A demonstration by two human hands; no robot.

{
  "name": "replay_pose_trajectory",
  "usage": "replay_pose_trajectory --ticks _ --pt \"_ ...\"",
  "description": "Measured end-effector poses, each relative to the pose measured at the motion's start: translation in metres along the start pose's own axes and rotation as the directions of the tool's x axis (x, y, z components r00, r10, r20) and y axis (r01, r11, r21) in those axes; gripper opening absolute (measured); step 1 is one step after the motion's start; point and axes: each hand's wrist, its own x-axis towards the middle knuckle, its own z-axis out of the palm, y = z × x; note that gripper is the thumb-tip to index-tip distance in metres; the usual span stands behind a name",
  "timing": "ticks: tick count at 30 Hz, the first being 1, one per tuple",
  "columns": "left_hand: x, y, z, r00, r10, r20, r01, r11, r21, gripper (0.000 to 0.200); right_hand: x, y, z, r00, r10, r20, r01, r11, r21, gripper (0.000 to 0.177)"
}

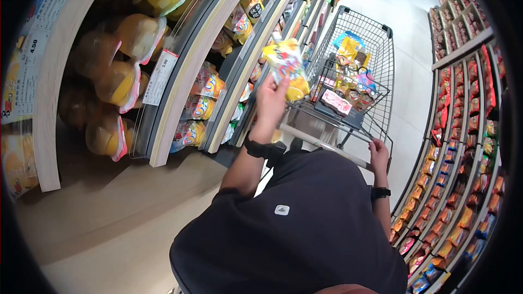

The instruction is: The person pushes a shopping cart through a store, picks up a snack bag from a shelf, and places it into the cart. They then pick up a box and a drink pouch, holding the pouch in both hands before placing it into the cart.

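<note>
My left hand (272, 98) is closed around a yellow-and-white spouted pouch (287, 68) with colourful lettering, raised between the shelves and the cart. The pouch's spout points up and away from me. My right hand (379, 155) is closed on the near right corner of a black wire shopping cart (388, 54), by the end of its handle bar (327, 146). Several packaged goods lie in the cart, among them a pink-and-white pack (336, 101), a yellow packet (357, 54) and a blue packet (348, 38).
On my left, shelves hold similar pouches (200, 107) and clear jelly cups with yellow fruit (115, 83). Price tags (161, 78) hang along the shelf edges. Racks of bright snack packets (455, 152) line the right side. Pale floor tiles (411, 49) run beside the cart.
</note>
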Motion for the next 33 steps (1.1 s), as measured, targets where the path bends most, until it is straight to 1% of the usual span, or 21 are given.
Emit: replay_pose_trajectory --ticks 2,4,5,6,8,9,10,12,13,14,16,19,22,23,26,30,32,33 --pt "0.004 0.012 -0.01 0.977 0.12 -0.175 -0.109 0.992 0.07 0.023 -0.001 -0.005 0.003 1.0 0.015 0.01 -0.015 1.0 -0.013 0.026" --pt "0.007 0.026 -0.011 0.948 0.173 -0.269 -0.188 0.982 -0.032 0.025 -0.002 -0.014 0.006 1.0 -0.024 0.006 0.025 0.983 -0.184 0.024" --pt "0.007 0.032 -0.014 0.941 0.196 -0.276 -0.211 0.977 -0.027 0.027 -0.004 -0.021 0.008 0.999 -0.038 0.0 0.037 0.973 -0.226 0.022" --pt "0.007 0.036 -0.014 0.941 0.196 -0.276 -0.211 0.977 -0.027 0.027 -0.007 -0.03 0.008 0.999 -0.038 0.0 0.037 0.973 -0.226 0.022" --pt "0.01 0.042 -0.014 0.888 0.266 -0.375 -0.302 0.953 -0.037 0.029 -0.012 -0.044 0.008 0.993 -0.117 0.01 0.114 0.943 -0.312 0.021" --pt "0.013 0.039 -0.018 0.864 0.336 -0.374 -0.352 0.936 0.026 0.029 -0.012 -0.044 0.008 0.993 -0.116 0.008 0.113 0.943 -0.313 0.021" --pt "0.014 0.038 -0.018 0.866 0.334 -0.373 -0.351 0.936 0.023 0.029 -0.012 -0.045 0.007 0.993 -0.117 -0.007 0.11 0.948 -0.298 0.02" --pt "0.016 0.041 -0.015 0.836 0.318 -0.447 -0.385 0.921 -0.065 0.03 -0.013 -0.045 0.007 0.993 -0.115 -0.023 0.104 0.954 -0.283 0.02" --pt "0.017 0.041 -0.014 0.822 0.326 -0.466 -0.396 0.917 -0.057 0.029 -0.013 -0.046 0.007 0.993 -0.108 -0.038 0.095 0.961 -0.261 0.019" --pt "0.019 0.04 -0.015 0.825 0.326 -0.463 -0.395 0.917 -0.058 0.029 -0.014 -0.046 0.007 0.993 -0.101 -0.053 0.086 0.967 -0.239 0.019" --pt "0.023 0.036 -0.019 0.801 0.37 -0.471 -0.433 0.901 -0.028 0.028 -0.012 -0.04 0.007 0.992 -0.11 -0.054 0.094 0.966 -0.24 0.018" --pt "0.026 0.039 -0.02 0.785 0.388 -0.483 -0.444 0.896 -0.001 0.028 -0.012 -0.04 0.007 0.991 -0.121 -0.058 0.104 0.964 -0.245 0.018" --pt "0.028 0.043 -0.023 0.789 0.377 -0.485 -0.42 0.907 0.022 0.028 -0.013 -0.043 0.007 0.99 -0.121 -0.065 0.101 0.962 -0.255 0.018" --pt "0.031 0.043 -0.025 0.774 0.404 -0.487 -0.451 0.892 0.023 0.027 -0.013 -0.044 0.007 0.99 -0.124 -0.066 0.103 0.96 -0.261 0.018" --pt "0.035 0.044 -0.026 0.757 0.418 -0.502 -0.481 0.877 0.005 0.026 -0.012 -0.042 0.008 0.989 -0.131 -0.068 0.107 0.953 -0.285 0.018" --pt "0.038 0.052 -0.025 0.76 0.401 -0.512 -0.485 0.874 -0.036 0.025 -0.012 -0.046 0.006 0.995 -0.09 -0.038 0.074 0.95 -0.305 0.02" --pt "0.04 0.055 -0.026 0.716 0.403 -0.57 -0.47 0.882 0.033 0.023 -0.013 -0.049 0.006 0.995 -0.092 -0.034 0.077 0.947 -0.312 0.02" --pt "0.041 0.054 -0.03 0.717 0.402 -0.57 -0.47 0.882 0.032 0.023 -0.013 -0.048 0.006 0.995 -0.091 -0.035 0.076 0.947 -0.312 0.02"
